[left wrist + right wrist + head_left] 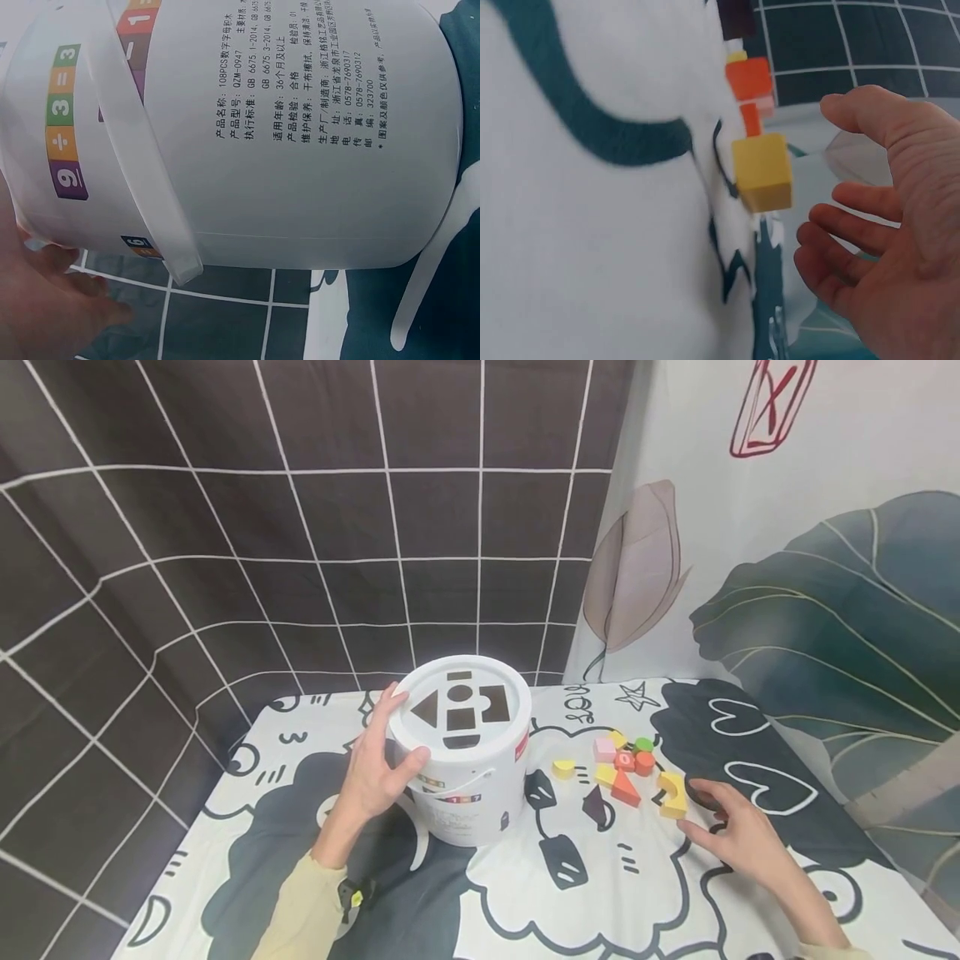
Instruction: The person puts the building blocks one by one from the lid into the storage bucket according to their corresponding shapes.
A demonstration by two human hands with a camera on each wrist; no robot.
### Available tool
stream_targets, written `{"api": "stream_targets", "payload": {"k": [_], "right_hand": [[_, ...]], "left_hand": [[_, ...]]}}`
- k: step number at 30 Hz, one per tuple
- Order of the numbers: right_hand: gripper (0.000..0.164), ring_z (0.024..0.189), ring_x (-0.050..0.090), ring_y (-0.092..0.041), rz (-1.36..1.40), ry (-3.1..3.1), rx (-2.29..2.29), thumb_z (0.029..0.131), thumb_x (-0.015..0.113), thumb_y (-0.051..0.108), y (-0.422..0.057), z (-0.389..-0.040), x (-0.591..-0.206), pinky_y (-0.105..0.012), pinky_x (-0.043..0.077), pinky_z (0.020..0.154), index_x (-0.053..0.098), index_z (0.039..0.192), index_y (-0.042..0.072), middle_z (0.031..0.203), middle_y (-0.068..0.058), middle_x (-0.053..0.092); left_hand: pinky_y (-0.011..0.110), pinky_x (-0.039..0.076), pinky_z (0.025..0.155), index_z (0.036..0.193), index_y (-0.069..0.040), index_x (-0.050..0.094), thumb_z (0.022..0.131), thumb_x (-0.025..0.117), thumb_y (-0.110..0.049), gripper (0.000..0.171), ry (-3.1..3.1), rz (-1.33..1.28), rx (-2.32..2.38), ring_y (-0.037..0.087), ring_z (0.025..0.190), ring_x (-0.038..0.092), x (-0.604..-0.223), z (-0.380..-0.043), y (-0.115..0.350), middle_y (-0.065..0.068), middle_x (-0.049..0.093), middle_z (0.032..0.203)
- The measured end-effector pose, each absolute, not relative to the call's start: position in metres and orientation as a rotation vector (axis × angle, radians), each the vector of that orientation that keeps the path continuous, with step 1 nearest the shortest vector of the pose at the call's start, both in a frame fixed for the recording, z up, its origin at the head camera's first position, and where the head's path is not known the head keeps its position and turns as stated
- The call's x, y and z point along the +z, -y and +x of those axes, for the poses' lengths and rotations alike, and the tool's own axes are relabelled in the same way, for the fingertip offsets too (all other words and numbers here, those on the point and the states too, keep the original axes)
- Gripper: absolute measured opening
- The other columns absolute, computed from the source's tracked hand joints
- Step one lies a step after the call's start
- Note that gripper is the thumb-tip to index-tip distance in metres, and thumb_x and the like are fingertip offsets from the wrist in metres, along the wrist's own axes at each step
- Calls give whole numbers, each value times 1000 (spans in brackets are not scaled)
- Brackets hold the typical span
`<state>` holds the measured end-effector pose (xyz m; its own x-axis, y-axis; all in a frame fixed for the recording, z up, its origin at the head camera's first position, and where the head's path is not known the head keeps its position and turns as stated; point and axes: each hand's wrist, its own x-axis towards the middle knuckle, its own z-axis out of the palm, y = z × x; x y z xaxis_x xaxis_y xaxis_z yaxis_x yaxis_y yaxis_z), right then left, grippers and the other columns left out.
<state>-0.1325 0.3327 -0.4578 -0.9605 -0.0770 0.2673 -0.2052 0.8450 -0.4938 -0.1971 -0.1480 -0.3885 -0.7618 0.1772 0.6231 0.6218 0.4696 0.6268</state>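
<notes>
A white bucket (465, 793) stands upright on the patterned cloth, its lid (495, 739) cut with a triangle, circle, rectangles, an arch shape and other holes. My left hand (375, 768) rests at the lid's left rim, index finger and thumb spread along the edge. In the left wrist view the bucket's printed side (300, 195) and white handle (142, 150) show close up. My right hand (742, 835) is spread beside a yellow arch block (672, 795), thumb and fingers apart with nothing held. The right wrist view shows a gap between that hand and the yellow block's end.
Left of the arch lie several small blocks: a red triangle (625, 788), a red-orange cylinder (644, 763), a pink block (603, 750), a green piece (643, 744) and a yellow half-round (563, 769). A dark grid curtain (435, 518) hangs behind the cloth-covered table.
</notes>
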Motion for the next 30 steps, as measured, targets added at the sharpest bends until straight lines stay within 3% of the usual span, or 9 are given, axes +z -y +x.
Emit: {"api": "stream_targets", "payload": {"k": [30], "right_hand": [[81,118,49,-52,86,2929,887,80,83,25,-346,-158,-474,-60,50,91,41,138,-14,131,-38,47]], "left_hand": [[67,29,109,148,-3,41,85,62,-47,79,2218,-662,-1229,42,141,36,-390,-196,146,17,30,160]]}}
